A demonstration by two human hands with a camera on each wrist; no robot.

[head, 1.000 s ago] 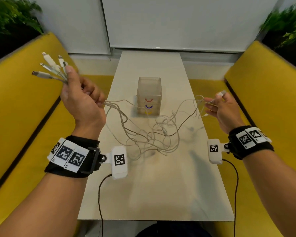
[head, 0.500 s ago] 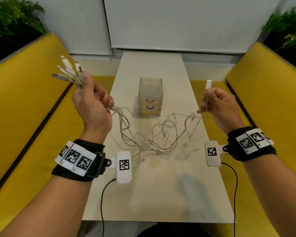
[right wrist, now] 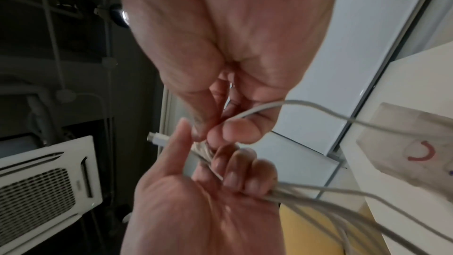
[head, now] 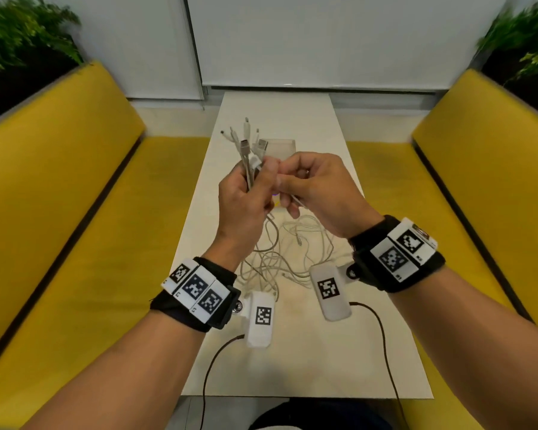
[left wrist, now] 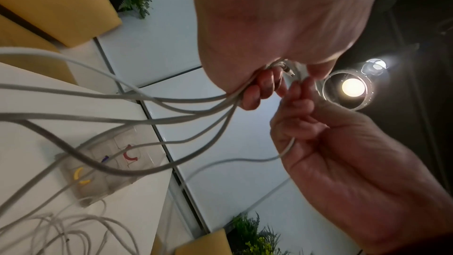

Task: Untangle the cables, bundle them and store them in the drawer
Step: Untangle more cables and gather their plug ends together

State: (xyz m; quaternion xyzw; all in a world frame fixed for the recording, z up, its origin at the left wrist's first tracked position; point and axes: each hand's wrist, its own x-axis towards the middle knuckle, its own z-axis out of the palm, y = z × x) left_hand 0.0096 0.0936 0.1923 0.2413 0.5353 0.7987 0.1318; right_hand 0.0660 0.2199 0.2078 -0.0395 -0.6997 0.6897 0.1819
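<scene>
My left hand (head: 246, 193) grips a bunch of white cable ends (head: 246, 144), their plugs fanned upward above the fist. My right hand (head: 311, 184) touches it from the right and pinches the end of one thin white cable (left wrist: 286, 148). In the right wrist view that cable (right wrist: 294, 104) leaves the right fingers while the left fingers (right wrist: 235, 168) curl round the bundle (right wrist: 318, 199). The rest of the cables (head: 280, 259) lie in a loose tangle on the white table (head: 323, 352). The clear drawer box (left wrist: 105, 170), with red, blue and yellow handles, stands behind the hands, mostly hidden in the head view.
Yellow benches (head: 59, 212) (head: 479, 197) flank the narrow table on both sides. A white wall and blind stand at the far end. Plants (head: 22, 35) fill the upper corners. A dark lead (head: 218, 352) hangs from each wrist camera over the near table edge.
Both hands came together over the middle of the table: the left swung right with its bunch of plugs, the right swung left with its single cable end.
</scene>
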